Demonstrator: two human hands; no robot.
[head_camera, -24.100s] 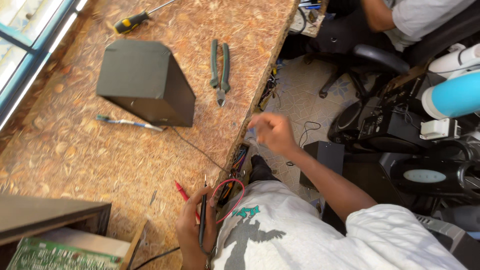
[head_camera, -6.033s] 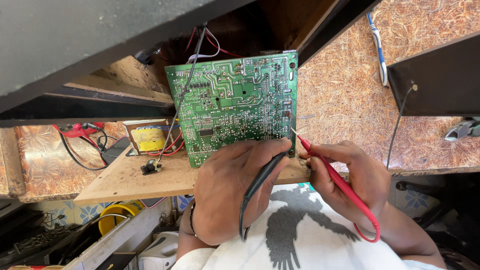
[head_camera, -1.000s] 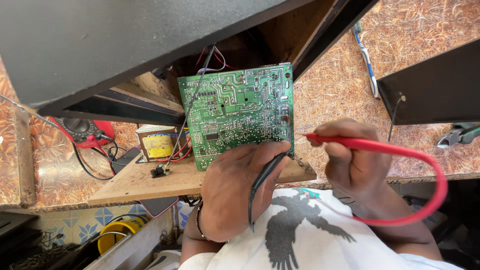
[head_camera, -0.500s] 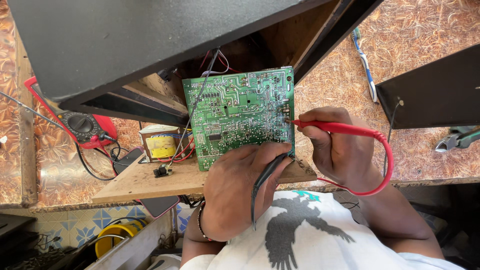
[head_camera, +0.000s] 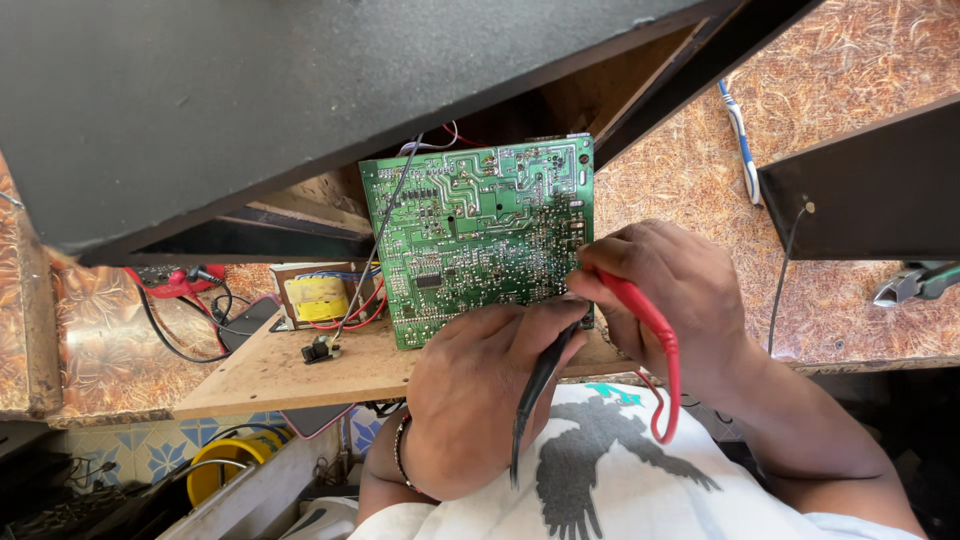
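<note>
Two hands worked at a green circuit board standing upright on a wooden shelf. Below its lower edge, the left hand pinched a black test probe. At the board's lower right corner, the right hand pinched a red test probe, tip against the solder side.

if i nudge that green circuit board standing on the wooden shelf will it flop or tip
The green circuit board looks rigid, so bending seems unlikely. It stands nearly on edge, steadied by the left hand, so it would probably tip if released. Attached wires may tug it.
</note>
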